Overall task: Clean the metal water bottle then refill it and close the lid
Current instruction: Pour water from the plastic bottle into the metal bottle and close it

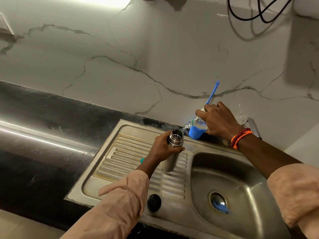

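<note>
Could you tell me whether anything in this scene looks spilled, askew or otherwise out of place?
No spill shows: water from the plastic bottle in the right hand lands in the metal bottle held by the left hand. One oddity: something blue sits in the sink's drain.

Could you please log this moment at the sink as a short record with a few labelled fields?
stage: refilling, lid not yet on
left hand: grips the metal bottle below its open neck, over the draining board
right hand: holds a clear plastic bottle tilted, water streaming into the metal bottle
black lid: lies on the sink's front rim
blue brush: stands in a blue cup by the wall
sink basin: blue item at the drain
</note>
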